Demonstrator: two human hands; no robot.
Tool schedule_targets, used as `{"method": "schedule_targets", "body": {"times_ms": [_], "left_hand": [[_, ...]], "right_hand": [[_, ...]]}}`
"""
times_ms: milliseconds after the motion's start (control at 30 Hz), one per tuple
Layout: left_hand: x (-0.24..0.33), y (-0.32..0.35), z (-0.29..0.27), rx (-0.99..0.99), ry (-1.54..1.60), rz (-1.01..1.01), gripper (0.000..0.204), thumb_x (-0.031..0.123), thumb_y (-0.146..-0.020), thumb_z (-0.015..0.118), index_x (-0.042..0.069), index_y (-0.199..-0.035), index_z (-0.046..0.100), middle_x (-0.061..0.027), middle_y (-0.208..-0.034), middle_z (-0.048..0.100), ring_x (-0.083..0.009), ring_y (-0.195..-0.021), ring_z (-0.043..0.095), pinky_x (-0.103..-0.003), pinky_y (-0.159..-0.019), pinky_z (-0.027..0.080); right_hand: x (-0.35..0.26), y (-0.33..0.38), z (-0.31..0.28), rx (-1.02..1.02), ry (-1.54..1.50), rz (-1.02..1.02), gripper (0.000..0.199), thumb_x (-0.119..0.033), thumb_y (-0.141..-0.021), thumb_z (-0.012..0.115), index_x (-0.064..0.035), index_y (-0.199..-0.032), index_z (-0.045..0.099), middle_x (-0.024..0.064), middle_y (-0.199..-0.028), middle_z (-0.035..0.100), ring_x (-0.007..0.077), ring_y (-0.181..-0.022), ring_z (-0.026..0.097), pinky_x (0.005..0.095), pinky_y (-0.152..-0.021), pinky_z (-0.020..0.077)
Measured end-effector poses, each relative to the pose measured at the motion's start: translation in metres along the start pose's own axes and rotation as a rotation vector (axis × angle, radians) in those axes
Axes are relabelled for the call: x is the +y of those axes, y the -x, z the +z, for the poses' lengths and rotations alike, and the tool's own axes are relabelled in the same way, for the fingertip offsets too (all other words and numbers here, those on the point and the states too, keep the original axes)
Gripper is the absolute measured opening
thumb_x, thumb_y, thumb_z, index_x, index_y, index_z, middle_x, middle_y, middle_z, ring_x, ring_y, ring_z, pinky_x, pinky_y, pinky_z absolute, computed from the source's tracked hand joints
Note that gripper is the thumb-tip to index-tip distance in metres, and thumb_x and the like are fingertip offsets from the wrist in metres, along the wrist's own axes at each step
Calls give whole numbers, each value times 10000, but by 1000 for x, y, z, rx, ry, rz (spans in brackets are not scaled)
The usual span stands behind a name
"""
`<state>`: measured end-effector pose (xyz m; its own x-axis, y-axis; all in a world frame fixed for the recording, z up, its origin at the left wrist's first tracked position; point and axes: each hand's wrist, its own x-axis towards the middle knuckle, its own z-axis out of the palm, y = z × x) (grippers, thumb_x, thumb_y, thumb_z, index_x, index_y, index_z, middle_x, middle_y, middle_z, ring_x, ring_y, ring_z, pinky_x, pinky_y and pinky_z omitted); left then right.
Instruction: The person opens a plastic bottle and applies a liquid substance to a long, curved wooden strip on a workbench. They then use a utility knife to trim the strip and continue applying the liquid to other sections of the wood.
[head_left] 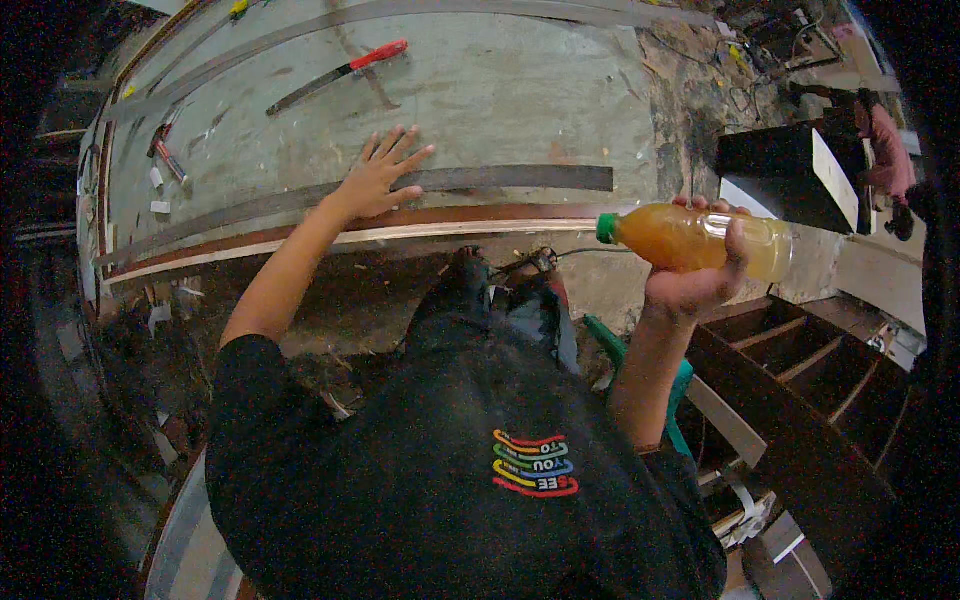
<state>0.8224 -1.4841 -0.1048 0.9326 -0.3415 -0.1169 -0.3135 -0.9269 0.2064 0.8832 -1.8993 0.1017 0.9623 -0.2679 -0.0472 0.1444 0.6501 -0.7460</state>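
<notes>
My right hand [695, 275] is wrapped round a clear plastic bottle [675, 236] of amber-coloured liquid, held on its side with its green cap [607, 228] pointing left. Spread fingers show on my left hand [382, 178], which rests near the front edge of the workbench [480, 110] and holds nothing. Under or beside that hand runs a long dark flat strip [520, 178]. Farther back on the bench lies a handsaw [335, 78] with a red and black handle, apart from my fingers.
A hammer-like tool [168, 155] and small white blocks [160, 208] lie at the bench's left. To the right stand a black box [790, 165] and a dark wooden frame with compartments [800, 350]. Another person in pink [888, 150] is at the far right. Something green [605, 340] stands beside my right arm.
</notes>
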Motion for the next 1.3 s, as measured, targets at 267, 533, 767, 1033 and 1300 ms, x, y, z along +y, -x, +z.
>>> {"method": "schedule_targets", "body": {"times_ms": [267,533,767,1033,1300], "left_hand": [[-12,-47,3,119,-88,114,605,470,-1025,534,307,-1590,391,-34,-1690,293,-272,-1572,228,-629,-1248,81],[-5,-86,10,101,-4,184,553,395,-1040,527,298,-1573,417,-3,-1675,328,-254,-1560,262,-625,-1249,106],[-9,-89,13,52,-34,208,567,359,-1008,561,316,-1561,444,0,-1686,309,-269,-1562,257,-598,-1261,100],[-8,-89,6,33,29,192,581,319,-962,598,297,-1533,493,-10,-1682,323,-276,-1561,262,-581,-1267,103],[-10,-89,5,56,38,171,529,366,-977,602,332,-1499,527,46,-1648,381,-222,-1536,315,-550,-1261,164]], "right_hand": [[42,-6,28,35,156,-70,361,-189,-890,671,-106,-1208,522,81,-1070,622,303,-1030,637,509,-1015,519],[93,-69,16,-199,295,-275,541,-186,-832,721,-103,-1291,447,118,-1068,651,331,-993,677,524,-944,563],[143,-88,-15,-242,315,-212,522,-247,-807,662,-102,-1269,465,137,-937,638,313,-901,658,508,-877,567],[135,-103,-15,-187,9,105,337,-273,-806,659,-95,-1088,606,89,-893,624,279,-849,623,505,-898,525],[134,-136,-22,-104,-292,484,374,-296,-700,752,-51,-908,561,46,-844,584,195,-826,593,369,-894,499]]}}
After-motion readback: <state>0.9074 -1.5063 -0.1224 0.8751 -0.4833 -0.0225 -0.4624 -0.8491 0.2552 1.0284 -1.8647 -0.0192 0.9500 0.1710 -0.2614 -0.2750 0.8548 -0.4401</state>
